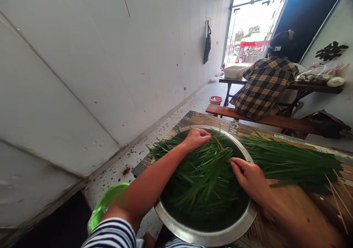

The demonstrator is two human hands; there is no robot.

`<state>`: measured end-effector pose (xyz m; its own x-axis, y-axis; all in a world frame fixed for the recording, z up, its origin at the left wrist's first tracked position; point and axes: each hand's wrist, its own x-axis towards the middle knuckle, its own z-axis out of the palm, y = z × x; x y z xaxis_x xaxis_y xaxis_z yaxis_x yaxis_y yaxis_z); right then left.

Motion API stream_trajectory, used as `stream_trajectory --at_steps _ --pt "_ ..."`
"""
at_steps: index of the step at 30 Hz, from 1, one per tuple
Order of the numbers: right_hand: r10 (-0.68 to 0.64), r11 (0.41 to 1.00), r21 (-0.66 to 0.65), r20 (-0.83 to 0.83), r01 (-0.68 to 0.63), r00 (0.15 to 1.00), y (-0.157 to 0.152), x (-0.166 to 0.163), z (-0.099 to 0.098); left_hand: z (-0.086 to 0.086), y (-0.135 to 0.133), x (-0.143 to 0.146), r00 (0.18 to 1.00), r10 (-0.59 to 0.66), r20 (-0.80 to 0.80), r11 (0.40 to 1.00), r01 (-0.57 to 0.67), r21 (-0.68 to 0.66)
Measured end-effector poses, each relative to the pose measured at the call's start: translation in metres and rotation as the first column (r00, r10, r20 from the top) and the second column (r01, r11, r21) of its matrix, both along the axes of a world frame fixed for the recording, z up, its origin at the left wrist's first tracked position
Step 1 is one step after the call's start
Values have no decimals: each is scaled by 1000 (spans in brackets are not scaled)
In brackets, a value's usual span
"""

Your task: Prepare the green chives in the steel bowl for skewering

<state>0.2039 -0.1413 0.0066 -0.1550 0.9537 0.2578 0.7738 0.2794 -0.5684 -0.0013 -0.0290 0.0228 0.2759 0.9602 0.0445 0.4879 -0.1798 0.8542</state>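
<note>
A wide metal basin (242, 224) sits on a wooden table (298, 207) and holds long green chive leaves (204, 174) in water. My left hand (196, 137) reaches over the far side of the basin, fingers curled on the leaves and on a thin wooden skewer (219, 143). At the basin's right rim my right hand (249, 174) pinches the near end of that skewer among the leaves. A second pile of chives (292, 161) lies on the table to the right of the basin.
Loose skewers (338, 192) lie at the table's right edge. A person in a plaid shirt (263, 86) sits on a bench (264, 119) beyond, at another table with bags. A white wall runs along the left; a green bag (106, 204) sits on the floor.
</note>
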Motion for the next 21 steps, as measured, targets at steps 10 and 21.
stream_trajectory --at_steps 10,21 --pt "-3 1000 3 -5 3 1000 0 0 0 6 -3 2 998 26 -52 995 -21 99" --pt "-5 1000 30 7 4 1000 0 1 0 5 -4 4 998 -30 -55 981 40 192"
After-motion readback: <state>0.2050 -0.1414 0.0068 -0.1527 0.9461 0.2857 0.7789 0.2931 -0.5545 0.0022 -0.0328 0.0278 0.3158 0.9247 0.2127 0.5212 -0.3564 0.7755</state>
